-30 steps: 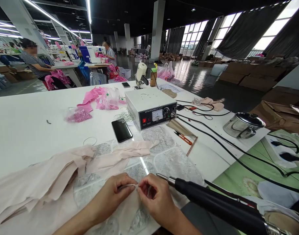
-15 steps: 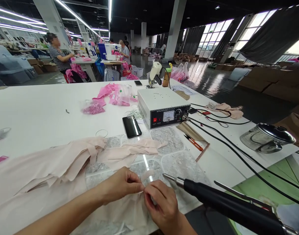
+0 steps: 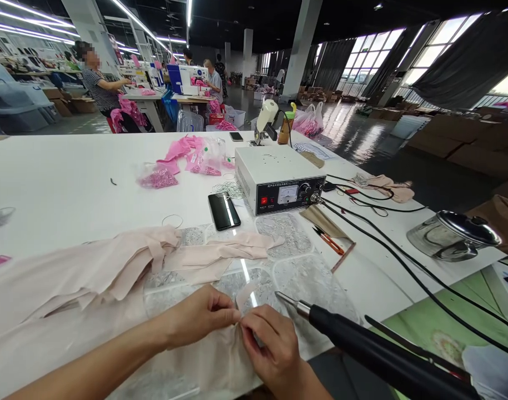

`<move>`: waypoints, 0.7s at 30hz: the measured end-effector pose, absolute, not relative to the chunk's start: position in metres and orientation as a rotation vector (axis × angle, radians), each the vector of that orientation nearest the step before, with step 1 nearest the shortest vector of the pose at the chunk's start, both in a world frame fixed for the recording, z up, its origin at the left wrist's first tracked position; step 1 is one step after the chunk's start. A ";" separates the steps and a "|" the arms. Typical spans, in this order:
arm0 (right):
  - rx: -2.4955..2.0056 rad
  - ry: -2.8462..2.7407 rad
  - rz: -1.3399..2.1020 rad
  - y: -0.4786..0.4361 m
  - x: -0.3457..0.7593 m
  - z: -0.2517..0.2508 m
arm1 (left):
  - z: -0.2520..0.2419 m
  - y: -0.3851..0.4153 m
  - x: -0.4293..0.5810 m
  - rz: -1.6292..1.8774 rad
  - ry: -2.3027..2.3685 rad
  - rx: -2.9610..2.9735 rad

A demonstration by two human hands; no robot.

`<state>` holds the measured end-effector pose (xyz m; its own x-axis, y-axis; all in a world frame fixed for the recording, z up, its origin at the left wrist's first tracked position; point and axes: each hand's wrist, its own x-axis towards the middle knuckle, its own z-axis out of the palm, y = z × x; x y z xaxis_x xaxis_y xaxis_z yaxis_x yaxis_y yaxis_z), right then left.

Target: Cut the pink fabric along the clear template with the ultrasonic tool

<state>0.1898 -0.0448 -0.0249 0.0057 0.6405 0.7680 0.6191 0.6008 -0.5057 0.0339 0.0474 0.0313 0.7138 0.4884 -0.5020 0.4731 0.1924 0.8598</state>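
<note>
My left hand [image 3: 201, 315] pinches the edge of a pale pink fabric piece [image 3: 220, 364] near the front of the table. Against its fingertips, my right hand [image 3: 272, 344] pinches the same edge. A narrow strip of the fabric sticks up just beyond the fingertips. Right of my hands, a black pen-shaped tool with a metal tip [image 3: 341, 328] points toward them without touching. Under the fabric lies a clear patterned mat [image 3: 307, 278]. More pale pink fabric [image 3: 91, 272] spreads to the left, and cut strips [image 3: 224, 250] lie ahead.
A white control box [image 3: 278, 172] with black cables stands ahead, beside a black phone [image 3: 224, 211]. Orange thread snips [image 3: 331, 241] and a lidded metal pot [image 3: 453, 236] are to the right. Bags of pink pieces [image 3: 157, 175] lie farther back. People work at sewing machines beyond.
Both hands, still pinching the fabric edge, have shifted slightly left. The strip beyond the fingertips stands more upright. The view has tilted a little.
</note>
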 end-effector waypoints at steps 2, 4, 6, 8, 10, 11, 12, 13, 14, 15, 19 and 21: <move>-1.053 -1.679 0.029 -0.045 0.190 -0.025 | 0.030 0.047 0.033 0.014 0.858 1.411; -1.052 -1.681 0.054 -0.046 0.189 -0.024 | 0.028 0.046 0.033 0.028 0.866 1.379; -1.055 -1.671 0.096 -0.047 0.189 -0.023 | 0.027 0.045 0.033 0.043 0.875 1.340; -1.059 -1.650 0.145 -0.047 0.188 -0.022 | 0.027 0.043 0.033 0.054 0.879 1.305; -1.071 -1.624 0.206 -0.048 0.188 -0.021 | 0.028 0.042 0.032 0.060 0.879 1.281; -1.079 -1.611 0.239 -0.049 0.188 -0.021 | 0.029 0.042 0.031 0.061 0.878 1.274; -1.087 -1.600 0.276 -0.049 0.188 -0.020 | 0.029 0.042 0.031 0.061 0.875 1.269; -1.096 -1.589 0.313 -0.050 0.189 -0.020 | 0.030 0.042 0.030 0.060 0.872 1.265; -1.104 -1.579 0.349 -0.051 0.189 -0.019 | 0.030 0.043 0.030 0.060 0.869 1.262; -1.109 -1.573 0.382 -0.051 0.189 -0.018 | 0.030 0.043 0.029 0.059 0.867 1.259; -1.110 -1.568 0.460 -0.050 0.189 -0.019 | 0.029 0.043 0.030 0.065 0.869 1.238; -1.112 -1.559 0.469 -0.049 0.189 -0.021 | 0.028 0.042 0.030 0.068 0.876 1.222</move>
